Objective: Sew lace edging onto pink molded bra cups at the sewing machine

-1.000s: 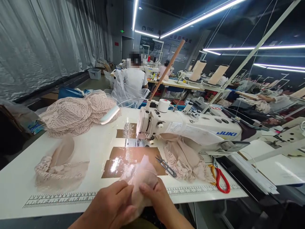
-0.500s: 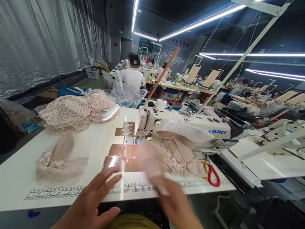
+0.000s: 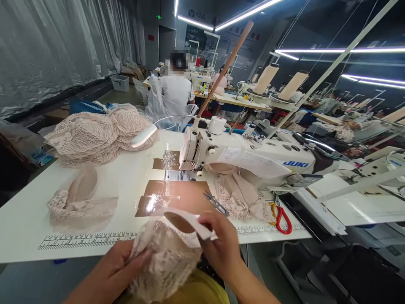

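A beige lace garment piece (image 3: 167, 261) hangs between my hands in front of the table edge. My left hand (image 3: 122, 264) pinches its gathered lace side. On the other side, my right hand (image 3: 220, 240) grips a smooth, curved beige strip of the same piece between thumb and fingers. Thread snips (image 3: 217, 204) lie just beyond my right hand, on the brown tape patch (image 3: 180, 196) in front of the sewing machine (image 3: 243, 154). Nothing lies under the machine's needle that I can make out.
More beige lace (image 3: 91, 135) is piled at the back left, and a single lace piece (image 3: 80, 200) lies nearer. Right of the snips rest a beige garment (image 3: 237, 194) and red-handled scissors (image 3: 283, 217). A printed ruler (image 3: 85, 240) runs along the front edge. A person (image 3: 177, 93) sits ahead.
The lace garment piece is now held in both hands at the table edge. My left hand was open before; my right was blurred over the tape patch. The snips now show there.
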Motion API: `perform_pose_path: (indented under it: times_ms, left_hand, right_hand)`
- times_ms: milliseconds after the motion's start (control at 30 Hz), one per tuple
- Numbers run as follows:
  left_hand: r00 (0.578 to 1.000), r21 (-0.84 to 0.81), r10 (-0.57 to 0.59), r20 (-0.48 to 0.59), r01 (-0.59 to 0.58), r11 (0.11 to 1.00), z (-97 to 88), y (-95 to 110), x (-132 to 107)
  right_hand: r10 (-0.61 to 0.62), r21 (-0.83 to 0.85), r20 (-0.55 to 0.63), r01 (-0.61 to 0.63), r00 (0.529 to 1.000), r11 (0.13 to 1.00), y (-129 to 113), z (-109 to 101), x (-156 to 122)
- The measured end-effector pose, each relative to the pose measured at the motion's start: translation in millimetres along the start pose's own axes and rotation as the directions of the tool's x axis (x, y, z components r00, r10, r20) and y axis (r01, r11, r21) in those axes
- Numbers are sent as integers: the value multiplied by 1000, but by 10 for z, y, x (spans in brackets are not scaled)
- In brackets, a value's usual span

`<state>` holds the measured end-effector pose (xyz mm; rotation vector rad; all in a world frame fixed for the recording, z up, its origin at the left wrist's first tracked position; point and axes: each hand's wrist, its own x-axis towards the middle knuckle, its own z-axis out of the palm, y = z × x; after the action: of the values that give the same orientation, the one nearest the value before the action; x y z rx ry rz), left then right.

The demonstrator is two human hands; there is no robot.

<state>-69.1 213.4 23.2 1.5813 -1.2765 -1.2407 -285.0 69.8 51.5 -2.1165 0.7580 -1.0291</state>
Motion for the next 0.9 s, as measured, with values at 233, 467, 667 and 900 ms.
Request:
perform_pose_path:
  times_ms: [233, 467, 667, 900]
  left_hand:
    - [989, -122, 125, 77, -115, 986, 114, 170, 104]
    - [970, -74, 21, 242, -3, 997, -1, 177, 450]
    - [983, -30, -57, 176, 63, 998, -71, 382, 524]
    - [992, -237, -35, 122, 64, 969, 70, 290, 769]
  right_hand:
    - [120, 376, 864, -787, 488, 490, 93, 263, -73]
    - [277, 516, 779, -826, 563, 229, 146, 305, -87]
    - [353, 514, 535, -628, 767, 584, 407, 224, -12]
    - [139, 519, 490, -416, 861, 747, 343, 193, 196]
